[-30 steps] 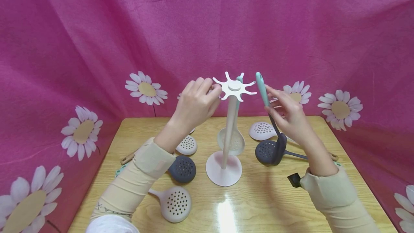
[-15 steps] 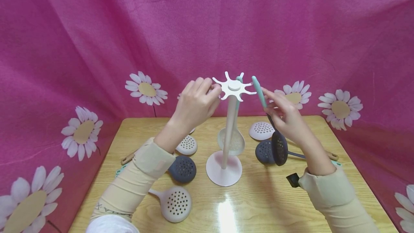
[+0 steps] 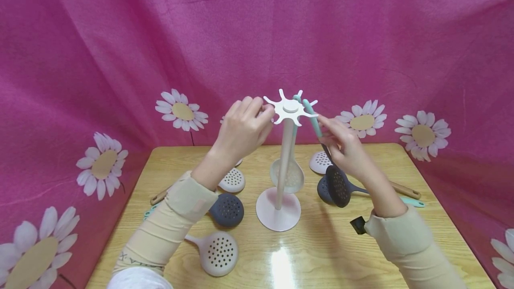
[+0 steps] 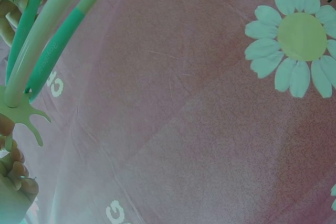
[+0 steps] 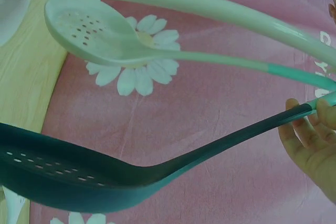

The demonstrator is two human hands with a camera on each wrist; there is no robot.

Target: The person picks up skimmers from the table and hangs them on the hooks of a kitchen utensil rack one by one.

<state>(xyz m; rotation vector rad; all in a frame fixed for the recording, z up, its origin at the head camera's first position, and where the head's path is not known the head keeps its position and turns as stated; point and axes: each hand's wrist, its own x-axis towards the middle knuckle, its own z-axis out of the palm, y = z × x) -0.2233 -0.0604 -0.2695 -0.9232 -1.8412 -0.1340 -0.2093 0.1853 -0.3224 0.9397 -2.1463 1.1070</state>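
Observation:
A white utensil stand with a hooked top rises from the wooden table. My left hand has its fingers curled at the top's left side, pinching one hook arm. My right hand pinches a dark grey skimmer where its mint handle begins. That handle's tip lies between hook arms on the right of the top; whether it is hooked I cannot tell. Behind the pole hangs a pale skimmer with a mint handle, its upper end at a back hook.
On the left lie a dark skimmer, a pale skimmer and a larger white skimmer. To the right are a white skimmer and another dark skimmer, partly hidden. A pink flowered cloth hangs around the table.
My right hand has moved left, bringing the dark skimmer's handle tip in from beside the stand to among its hooks. The skimmer's head has turned and shifted left. My left hand has stayed put.

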